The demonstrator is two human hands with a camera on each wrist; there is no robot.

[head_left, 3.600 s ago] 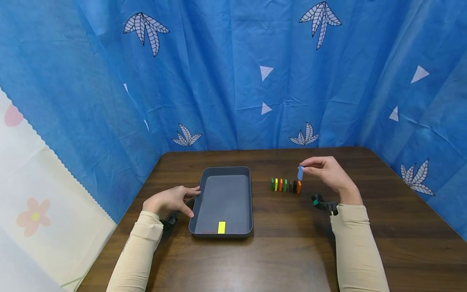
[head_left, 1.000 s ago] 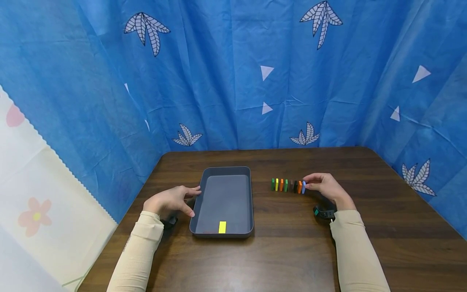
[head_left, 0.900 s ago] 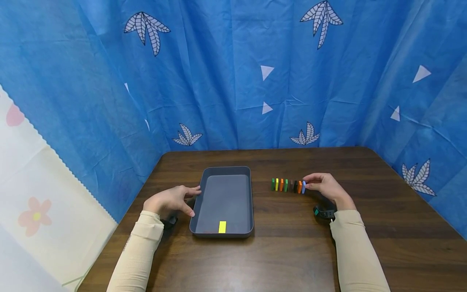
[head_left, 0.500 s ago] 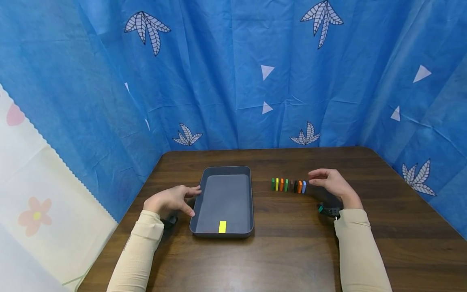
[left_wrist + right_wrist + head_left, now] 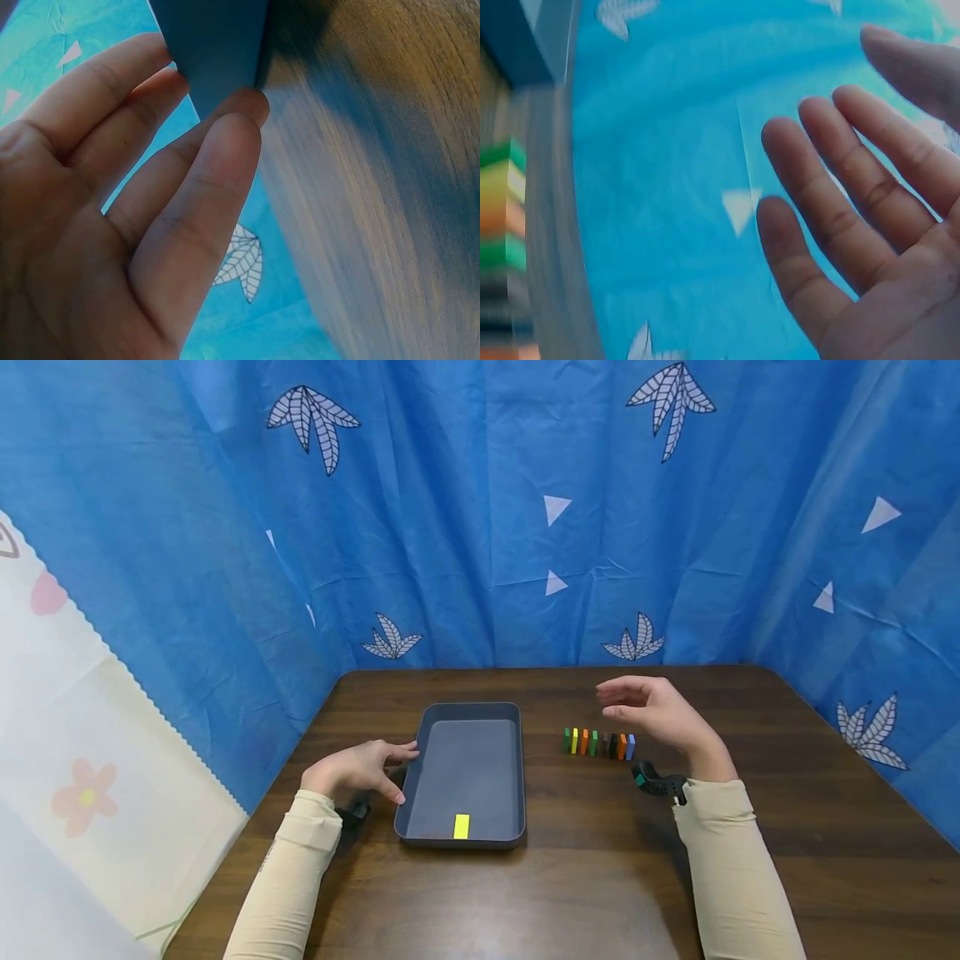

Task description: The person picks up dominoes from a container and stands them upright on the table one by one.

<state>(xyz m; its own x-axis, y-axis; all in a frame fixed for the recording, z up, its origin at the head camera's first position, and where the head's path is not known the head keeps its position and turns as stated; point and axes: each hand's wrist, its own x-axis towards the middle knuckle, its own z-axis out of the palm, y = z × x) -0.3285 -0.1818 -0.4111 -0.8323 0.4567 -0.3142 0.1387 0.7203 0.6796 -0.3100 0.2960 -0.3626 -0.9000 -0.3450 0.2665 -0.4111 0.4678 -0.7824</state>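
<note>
My left hand (image 5: 360, 770) rests at the left rim of a dark grey tray (image 5: 468, 768), its fingers and thumb spread along the wall. In the left wrist view, straight fingertips touch the tray's side (image 5: 214, 52). Inside the tray, by the near wall, lies a yellow domino block (image 5: 461, 827). To the right, several domino blocks stand upright in a row, from a dark green one (image 5: 566, 741) to a light blue one (image 5: 630, 747). My right hand (image 5: 660, 714) hovers over the row's right end, holding nothing; the right wrist view shows its fingers (image 5: 832, 217) spread.
The dark wooden table (image 5: 570, 877) carries the tray and the row. A blue curtain (image 5: 450, 527) hangs behind its far edge, and a pale flowered cloth (image 5: 90, 718) hangs at the left. Each wrist wears a black strap, such as the right strap (image 5: 658, 782).
My right hand lowered the light blue domino block to the row's right end, let go, drew back right, then rose and moved left above the row. The left hand stayed at the tray.
</note>
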